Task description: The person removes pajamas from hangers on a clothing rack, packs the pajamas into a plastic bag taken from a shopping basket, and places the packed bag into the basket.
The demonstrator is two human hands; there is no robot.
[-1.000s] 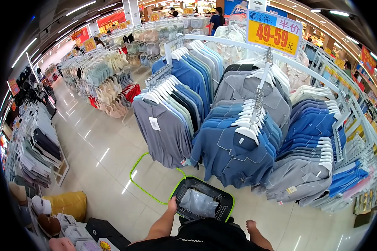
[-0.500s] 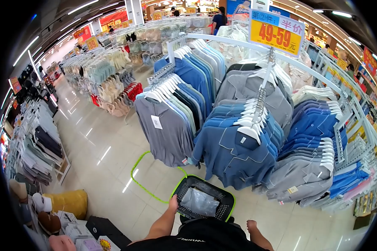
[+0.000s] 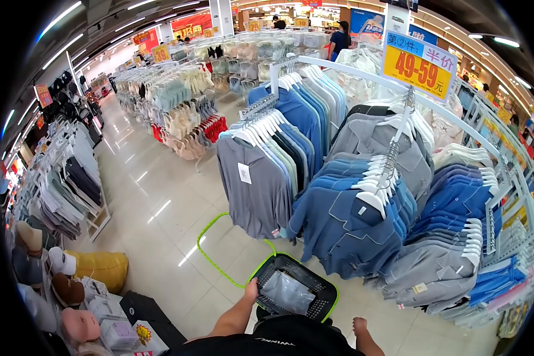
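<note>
My left hand (image 3: 252,289) is closed on the near-left rim of a black shopping basket (image 3: 323,289) with a bright green edge. The basket's green handle (image 3: 204,232) hangs folded out to the left. A flat clear plastic package (image 3: 288,292) with something greyish inside lies in the basket. My right hand (image 3: 359,326) hangs low beside my body, its fingers curled and nothing visible in them. Ahead of the basket hang a grey long-sleeved top (image 3: 252,178) with a white tag and several blue button-up pajama tops (image 3: 347,228) on white hangers.
A white rack rail (image 3: 362,70) carries a price sign (image 3: 418,65). Grey tops (image 3: 436,273) hang at the right. Hats (image 3: 77,325) and a yellow bag (image 3: 101,270) stand at lower left. A tiled aisle (image 3: 142,196) runs between racks; a person (image 3: 339,40) stands farther back.
My view has turned slightly left, so the racks and sign sit farther right in the picture. My left hand still holds the basket, and the package remains in it.
</note>
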